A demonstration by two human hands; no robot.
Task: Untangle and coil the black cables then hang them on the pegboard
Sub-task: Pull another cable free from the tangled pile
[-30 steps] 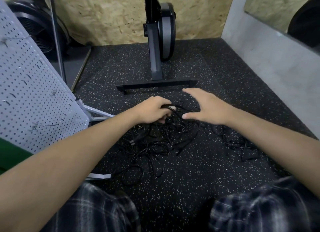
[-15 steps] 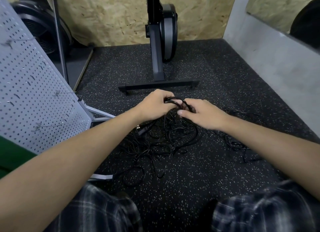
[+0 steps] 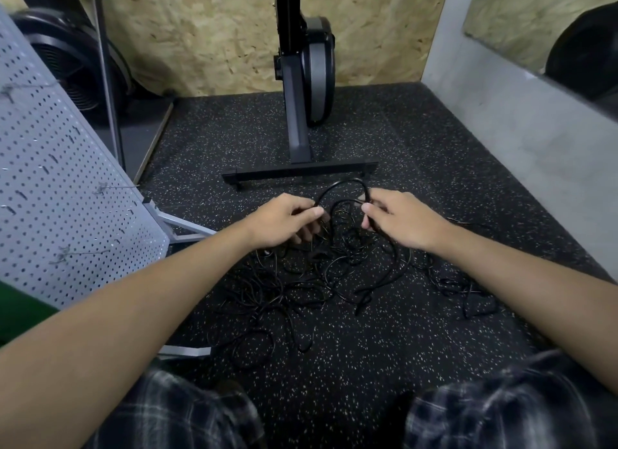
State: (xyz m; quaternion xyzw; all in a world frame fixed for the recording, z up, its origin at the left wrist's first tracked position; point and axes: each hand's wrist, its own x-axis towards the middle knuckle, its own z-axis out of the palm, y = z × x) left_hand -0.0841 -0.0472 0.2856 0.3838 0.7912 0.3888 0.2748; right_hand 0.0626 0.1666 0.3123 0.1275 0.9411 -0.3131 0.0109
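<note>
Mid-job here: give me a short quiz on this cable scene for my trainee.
1. True or false: the left hand and right hand both pinch one raised cable loop.
2. The pegboard stands: A) on the person's left, B) on the person's right, C) overhead.
3. Fill in: the cable tangle lies on the speckled ____.
Key: 1 true; 2 A; 3 floor.

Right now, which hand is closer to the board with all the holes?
Left. The left hand is right of the pegboard, pinching the cable loop; the right hand is farther right, holding the loop's other side.
</note>
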